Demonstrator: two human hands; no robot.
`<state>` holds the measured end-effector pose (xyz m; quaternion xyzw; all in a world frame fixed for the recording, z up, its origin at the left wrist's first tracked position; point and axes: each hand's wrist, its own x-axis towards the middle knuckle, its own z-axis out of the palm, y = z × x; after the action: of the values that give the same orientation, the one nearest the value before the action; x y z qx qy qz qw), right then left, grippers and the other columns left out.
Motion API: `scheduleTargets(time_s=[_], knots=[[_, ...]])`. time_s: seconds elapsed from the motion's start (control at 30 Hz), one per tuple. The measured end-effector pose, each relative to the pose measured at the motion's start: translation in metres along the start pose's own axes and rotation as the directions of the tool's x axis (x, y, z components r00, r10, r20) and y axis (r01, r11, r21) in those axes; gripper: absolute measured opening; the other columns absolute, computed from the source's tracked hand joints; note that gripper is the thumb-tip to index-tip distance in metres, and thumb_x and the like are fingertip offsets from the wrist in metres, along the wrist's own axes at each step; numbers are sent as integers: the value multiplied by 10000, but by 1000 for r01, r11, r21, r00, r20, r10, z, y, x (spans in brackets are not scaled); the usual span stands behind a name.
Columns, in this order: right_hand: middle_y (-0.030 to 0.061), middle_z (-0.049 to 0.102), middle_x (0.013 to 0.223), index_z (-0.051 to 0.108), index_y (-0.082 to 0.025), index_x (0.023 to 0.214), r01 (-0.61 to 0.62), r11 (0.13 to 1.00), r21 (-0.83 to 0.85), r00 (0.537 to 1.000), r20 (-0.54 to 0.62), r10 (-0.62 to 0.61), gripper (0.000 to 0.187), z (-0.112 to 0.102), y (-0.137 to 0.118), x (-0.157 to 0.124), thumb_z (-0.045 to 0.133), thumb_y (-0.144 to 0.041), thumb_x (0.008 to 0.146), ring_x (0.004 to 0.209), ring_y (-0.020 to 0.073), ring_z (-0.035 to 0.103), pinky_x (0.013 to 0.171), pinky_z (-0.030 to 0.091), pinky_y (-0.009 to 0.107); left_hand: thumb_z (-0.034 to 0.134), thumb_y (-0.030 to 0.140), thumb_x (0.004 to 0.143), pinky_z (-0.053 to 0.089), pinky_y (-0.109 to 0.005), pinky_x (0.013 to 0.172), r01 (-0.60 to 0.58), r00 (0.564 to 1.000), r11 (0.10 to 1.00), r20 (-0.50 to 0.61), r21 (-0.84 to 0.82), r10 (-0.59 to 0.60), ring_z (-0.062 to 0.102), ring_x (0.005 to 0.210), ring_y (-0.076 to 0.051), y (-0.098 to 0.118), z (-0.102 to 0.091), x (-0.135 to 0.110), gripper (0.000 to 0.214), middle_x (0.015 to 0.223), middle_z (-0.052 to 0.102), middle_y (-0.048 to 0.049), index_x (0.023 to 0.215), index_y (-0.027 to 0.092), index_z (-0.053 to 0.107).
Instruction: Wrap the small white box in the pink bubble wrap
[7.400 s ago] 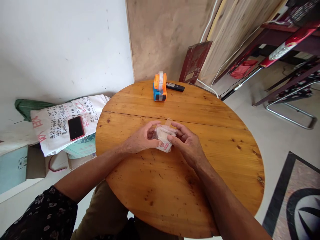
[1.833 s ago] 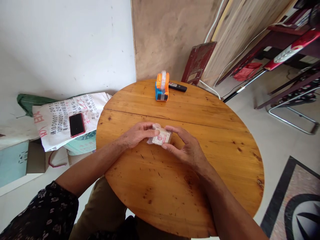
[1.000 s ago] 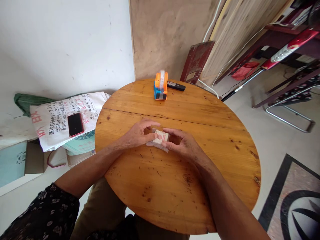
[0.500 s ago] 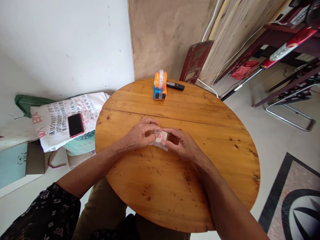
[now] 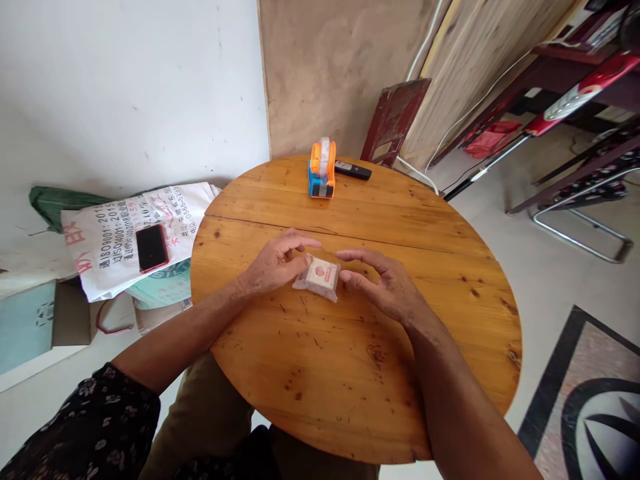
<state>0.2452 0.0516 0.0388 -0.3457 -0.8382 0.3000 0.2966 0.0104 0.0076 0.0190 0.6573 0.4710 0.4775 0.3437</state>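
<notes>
A small flat packet (image 5: pixel 319 277) wrapped in clear plastic, with a red printed label on top, lies on the round wooden table (image 5: pixel 350 373). My left hand (image 5: pixel 273 263) rests just to its left, thumb tip at the packet's edge, fingers loosely spread above the wood. On the packet's right, my right hand (image 5: pixel 387 287) hovers with its fingers apart and off the packet. Neither hand grips anything.
An orange and blue tape dispenser (image 5: pixel 321 170) and a black remote (image 5: pixel 353 170) sit at the table's far edge. A printed white sack (image 5: pixel 125 230) with a red-cased phone (image 5: pixel 151 247) on it lies to the left. A dark red chair (image 5: pixel 393 120) stands behind the table.
Both hands were pinching the packet from either side; now their fingers have opened and drawn away, and the packet lies flat on the table with its label showing.
</notes>
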Motion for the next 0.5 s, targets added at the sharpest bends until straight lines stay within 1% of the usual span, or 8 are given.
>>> scheduleTargets(time_s=[0.07,0.17,0.3,0.4,0.5], knots=[[57,757,1045,728,-243,1009,26,999,18,999,-19,-26,236,0,2,1,645,-430,891,994,244,706,894,560,411,614,260,824,459,-274,755,47,998,998,-30,-30,-47,576,871,-167,-1,-2,1,266,977,648,-70,1050,181,731],[56,756,1022,728,-245,968,81,996,40,996,-39,-80,201,4,2,2,634,-412,906,969,230,707,889,561,403,631,249,795,451,-266,734,92,995,995,-27,-40,-94,574,834,-155,-4,-1,1,250,952,647,-61,1013,174,728],[58,737,1067,719,-257,981,131,991,24,989,-67,-129,177,10,-3,2,678,-399,881,1019,231,693,924,549,412,637,265,792,473,-280,726,207,978,977,27,-46,-206,599,795,-158,-8,2,1,346,927,652,-63,1112,144,681],[67,719,1112,706,-251,1005,173,985,-14,983,-53,-174,164,14,-4,1,695,-340,867,1025,226,688,922,544,411,623,290,814,499,-323,813,250,968,966,53,-61,-247,633,895,-191,-9,3,0,392,1013,677,-101,1164,117,645],[78,710,1129,698,-238,1017,210,976,-58,975,-58,-213,162,19,-2,0,700,-283,861,1041,230,681,915,536,421,621,301,821,489,-349,890,214,977,977,19,-13,-214,628,1005,-214,-5,3,-2,389,1143,673,-129,1164,118,646]])
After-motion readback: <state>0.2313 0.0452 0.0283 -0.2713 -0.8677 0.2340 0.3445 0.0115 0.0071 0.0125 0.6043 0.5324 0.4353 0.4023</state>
